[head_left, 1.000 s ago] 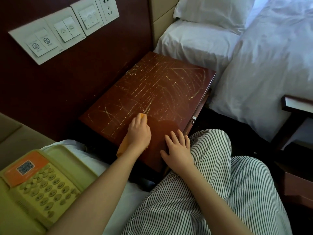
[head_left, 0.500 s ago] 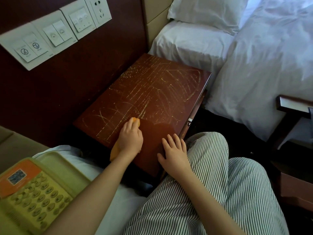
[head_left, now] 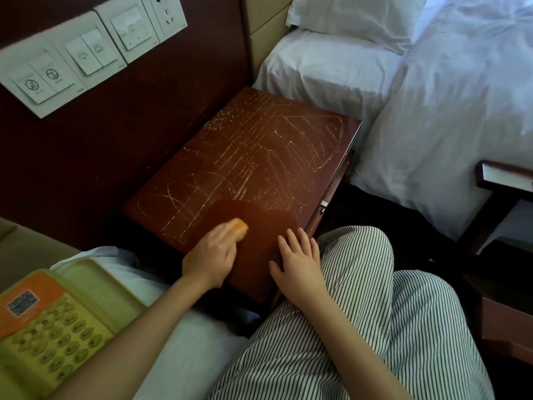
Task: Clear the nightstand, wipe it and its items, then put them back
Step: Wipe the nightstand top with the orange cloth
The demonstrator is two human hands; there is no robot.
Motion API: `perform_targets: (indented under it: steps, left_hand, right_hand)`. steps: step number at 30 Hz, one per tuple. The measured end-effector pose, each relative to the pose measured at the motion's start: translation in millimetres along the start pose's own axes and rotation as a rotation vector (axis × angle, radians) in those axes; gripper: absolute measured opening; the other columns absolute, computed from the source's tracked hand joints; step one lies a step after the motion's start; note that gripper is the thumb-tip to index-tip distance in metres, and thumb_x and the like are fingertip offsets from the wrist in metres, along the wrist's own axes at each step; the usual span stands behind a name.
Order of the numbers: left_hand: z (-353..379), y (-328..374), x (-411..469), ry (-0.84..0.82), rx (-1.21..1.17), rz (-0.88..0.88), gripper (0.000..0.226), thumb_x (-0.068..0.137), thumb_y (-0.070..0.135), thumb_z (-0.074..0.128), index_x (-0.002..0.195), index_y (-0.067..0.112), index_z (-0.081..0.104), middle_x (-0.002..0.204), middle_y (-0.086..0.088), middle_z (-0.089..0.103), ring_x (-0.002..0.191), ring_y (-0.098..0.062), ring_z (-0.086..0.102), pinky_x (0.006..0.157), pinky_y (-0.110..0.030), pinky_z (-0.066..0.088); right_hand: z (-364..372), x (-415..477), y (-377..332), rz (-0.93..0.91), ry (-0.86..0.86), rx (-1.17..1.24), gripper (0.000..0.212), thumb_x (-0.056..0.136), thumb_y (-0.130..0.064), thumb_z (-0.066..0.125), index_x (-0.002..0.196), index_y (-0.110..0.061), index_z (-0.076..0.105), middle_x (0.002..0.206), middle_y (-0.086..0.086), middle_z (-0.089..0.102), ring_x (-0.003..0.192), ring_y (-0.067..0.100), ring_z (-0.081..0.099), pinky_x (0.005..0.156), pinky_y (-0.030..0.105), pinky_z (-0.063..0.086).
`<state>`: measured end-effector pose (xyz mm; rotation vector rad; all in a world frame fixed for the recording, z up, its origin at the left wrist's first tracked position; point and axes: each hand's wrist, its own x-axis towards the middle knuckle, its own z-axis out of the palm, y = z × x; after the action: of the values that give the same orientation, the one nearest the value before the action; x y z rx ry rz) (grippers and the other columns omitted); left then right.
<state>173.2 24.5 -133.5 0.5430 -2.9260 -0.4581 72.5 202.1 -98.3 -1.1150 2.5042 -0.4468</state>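
Left hand [head_left: 213,255] is down on the counter [head_left: 259,157], fingers bent over an orange cloth [head_left: 241,227] and holding it pressed against the wood. Only the cloth's far end pokes out beyond the fingertips, and the hand itself is blurred. It sits near the front of the dark red top, just at the edge of a smoother, darker patch. The rest of the surface is covered in pale, criss-cross scratch lines.

Right hand [head_left: 298,261] lies flat beside it on the near right corner, fingers straight and slightly spread, gripping nothing. It rests just next to a knee in striped trousers [head_left: 360,327].

The telephone [head_left: 43,327], yellow-green with an orange label and rows of keys, is off the counter altogether. It sits on white bedding at lower left, under the left forearm's line.

Behind the counter, a dark wall panel carries a row of white switch plates [head_left: 86,56]. To the right is a bed, with a white pillow [head_left: 346,18] at its head and a white duvet [head_left: 461,111] hanging close to the counter's far side.
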Motion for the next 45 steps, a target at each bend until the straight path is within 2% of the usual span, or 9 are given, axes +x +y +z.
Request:
perform_targets:
  steps: [3, 6, 10, 16, 22, 26, 34, 37, 45]
  left_hand:
    - [3, 8, 28, 0.103, 0.028, -0.307, 0.044, 0.097, 0.017, 0.034, 0.141, 0.015, 0.039, 0.149, -0.005, 0.034, 0.136, -0.021, 0.031, 0.109, -0.035, 0.028]
    - [9, 34, 48, 0.152, 0.044, -0.437, 0.045, 0.098, 0.017, 0.035, 0.142, 0.014, 0.036, 0.151, -0.007, 0.029, 0.138, -0.023, 0.027, 0.111, -0.034, 0.023]
    - [22, 66, 46, 0.082, 0.038, -0.274, 0.045, 0.098, 0.019, 0.032, 0.143, 0.018, 0.034, 0.152, -0.003, 0.027, 0.139, -0.02, 0.025, 0.11, -0.032, 0.023]
    - [15, 50, 1, -0.03, 0.022, 0.119, 0.045, 0.092, 0.023, 0.03, 0.129, 0.014, 0.054, 0.135, -0.006, 0.053, 0.123, -0.023, 0.05, 0.099, -0.039, 0.045]
    - [11, 27, 18, 0.124, 0.014, -0.276, 0.042, 0.096, 0.017, 0.035, 0.136, 0.012, 0.046, 0.144, -0.008, 0.042, 0.132, -0.024, 0.039, 0.105, -0.037, 0.034]
    - [18, 56, 43, 0.132, 0.042, -0.375, 0.043, 0.098, 0.017, 0.036, 0.141, 0.014, 0.039, 0.15, -0.007, 0.032, 0.137, -0.023, 0.029, 0.11, -0.034, 0.025]
    - [31, 91, 30, -0.008, 0.028, 0.045, 0.046, 0.092, 0.021, 0.031, 0.131, 0.014, 0.052, 0.137, -0.007, 0.051, 0.125, -0.024, 0.048, 0.101, -0.037, 0.04]
    - [22, 72, 5, -0.075, 0.052, 0.163, 0.047, 0.09, 0.023, 0.03, 0.131, 0.017, 0.052, 0.136, -0.004, 0.051, 0.124, -0.021, 0.049, 0.103, -0.033, 0.035]
    - [23, 68, 39, 0.109, 0.026, -0.309, 0.043, 0.097, 0.014, 0.037, 0.139, 0.013, 0.041, 0.148, -0.006, 0.035, 0.136, -0.023, 0.032, 0.109, -0.035, 0.027]
  right_hand:
    - [0, 1, 0, 0.008, 0.003, 0.004, 0.06, 0.099, -0.039, 0.035, 0.15, -0.015, 0.016, 0.159, 0.005, 0.006, 0.145, 0.024, -0.009, 0.114, 0.038, -0.013]
    - [0, 1, 0, 0.022, 0.018, 0.008, 0.06, 0.099, -0.039, 0.036, 0.15, -0.015, 0.017, 0.159, 0.005, 0.007, 0.145, 0.024, -0.009, 0.113, 0.039, -0.013]
    - [-1, 0, 0, 0.029, 0.024, 0.002, 0.059, 0.099, -0.037, 0.036, 0.15, -0.015, 0.017, 0.159, 0.005, 0.007, 0.145, 0.024, -0.009, 0.114, 0.039, -0.012]
    - [-2, -2, 2, 0.037, 0.037, 0.025, 0.059, 0.099, -0.035, 0.035, 0.15, -0.014, 0.016, 0.159, 0.005, 0.006, 0.145, 0.021, -0.007, 0.112, 0.034, -0.014]
    - [-6, -5, 4, 0.081, 0.025, 0.036, 0.058, 0.1, -0.036, 0.032, 0.151, -0.015, 0.015, 0.159, 0.005, 0.005, 0.145, 0.023, -0.007, 0.115, 0.04, -0.009]
    - [-8, -7, 8, 0.126, 0.055, 0.044, 0.058, 0.1, -0.036, 0.031, 0.151, -0.015, 0.012, 0.159, 0.004, 0.006, 0.146, 0.022, -0.005, 0.115, 0.039, -0.008]
    - [-11, -14, 21, 0.18, 0.018, 0.027, 0.062, 0.099, -0.038, 0.032, 0.151, -0.014, 0.008, 0.159, 0.006, 0.003, 0.145, 0.024, -0.007, 0.115, 0.041, -0.009]
    - [-12, -14, 20, 0.18, 0.007, 0.029, 0.062, 0.099, -0.038, 0.031, 0.151, -0.013, 0.007, 0.159, 0.007, 0.002, 0.145, 0.024, -0.007, 0.115, 0.041, -0.009]
    - [-11, -11, 20, 0.213, 0.007, 0.02, 0.061, 0.101, -0.034, 0.028, 0.151, -0.009, 0.006, 0.159, 0.01, 0.0, 0.145, 0.027, -0.008, 0.115, 0.043, -0.008]
